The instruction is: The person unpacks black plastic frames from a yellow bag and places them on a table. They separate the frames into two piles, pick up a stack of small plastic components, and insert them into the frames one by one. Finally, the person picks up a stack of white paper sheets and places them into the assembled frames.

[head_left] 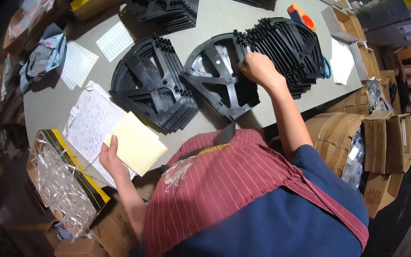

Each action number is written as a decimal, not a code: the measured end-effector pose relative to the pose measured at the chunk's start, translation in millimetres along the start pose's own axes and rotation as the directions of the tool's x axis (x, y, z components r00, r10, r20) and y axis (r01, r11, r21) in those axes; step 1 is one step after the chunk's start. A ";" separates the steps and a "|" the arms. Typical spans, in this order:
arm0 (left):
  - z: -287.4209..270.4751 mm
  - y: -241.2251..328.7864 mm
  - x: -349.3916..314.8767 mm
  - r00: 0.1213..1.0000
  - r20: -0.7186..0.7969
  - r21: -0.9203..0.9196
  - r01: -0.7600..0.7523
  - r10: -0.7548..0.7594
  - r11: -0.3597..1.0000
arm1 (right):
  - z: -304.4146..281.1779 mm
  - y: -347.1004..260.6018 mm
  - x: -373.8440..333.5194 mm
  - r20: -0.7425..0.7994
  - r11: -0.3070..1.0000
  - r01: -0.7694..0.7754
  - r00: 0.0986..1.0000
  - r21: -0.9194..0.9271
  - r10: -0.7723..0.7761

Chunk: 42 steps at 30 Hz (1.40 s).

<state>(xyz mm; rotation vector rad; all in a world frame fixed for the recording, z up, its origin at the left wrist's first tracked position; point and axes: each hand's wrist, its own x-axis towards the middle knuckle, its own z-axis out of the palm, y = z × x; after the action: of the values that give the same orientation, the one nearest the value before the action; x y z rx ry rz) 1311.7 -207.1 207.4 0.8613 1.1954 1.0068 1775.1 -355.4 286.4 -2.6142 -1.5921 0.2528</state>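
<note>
My right hand (261, 70) is closed at the right edge of a black half-round plastic frame (221, 62) with spokes and open gaps; the fingertips are partly hidden. The frame lies near the front of the table, between two stacks of similar black parts. On its left is one stack (149, 86), and close on its right, beside my hand, is a ribbed stack (286, 48). My left hand (111, 160) pinches the left edge of a pale yellow sheet (139, 143), which lies over white printed papers (92, 118).
More black stacks (164, 3) stand at the back of the grey table (200, 18). Label sheets (115, 40) lie at the left, an orange tape dispenser (301, 17) at the right. Small open boxes (343, 22) line the right edge. A box of clear strips (63, 180) and cardboard cartons (338, 136) flank me.
</note>
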 end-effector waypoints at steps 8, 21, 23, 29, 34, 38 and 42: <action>-4.9 -6.0 4.4 1.000 -0.023 -0.009 -0.012 0.012 1.000 | 25.2 -11.5 1.0 0.004 0.997 0.008 1.000 -0.075 -0.008; 0.6 -2.5 0.0 0.999 -0.037 0.015 -0.030 0.030 0.999 | 22.8 2.5 13.0 -0.016 0.993 -0.110 0.994 -0.041 0.110; 1.9 -3.3 0.0 0.999 -0.029 -0.007 -0.045 0.044 0.999 | 20.6 7.0 12.7 -0.028 0.991 -0.132 0.991 -0.011 0.132; -4.8 -6.8 2.5 1.000 -0.010 -0.005 -0.030 0.030 1.000 | 7.8 8.8 8.8 0.017 0.978 -0.209 0.978 -0.021 0.209; -2.6 16.1 -8.4 0.998 0.013 -0.038 0.061 -0.061 0.997 | 7.8 -4.3 14.4 0.048 0.969 -0.165 0.983 -0.186 0.177; -0.5 34.0 -24.1 0.998 0.069 0.083 -0.007 0.001 0.996 | -32.9 -53.6 8.1 0.028 1.000 -0.017 0.999 -0.001 0.017; 26.6 60.0 -49.1 0.976 0.198 0.076 -0.104 0.087 0.992 | -52.0 -125.4 -1.6 -0.220 0.748 0.495 0.868 0.442 -0.445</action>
<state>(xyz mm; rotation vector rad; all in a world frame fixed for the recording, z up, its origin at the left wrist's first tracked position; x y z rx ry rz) 1324.8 -233.8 283.7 1.0687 1.0447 0.9301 1673.7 -297.7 356.0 -1.7566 -1.7995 0.4119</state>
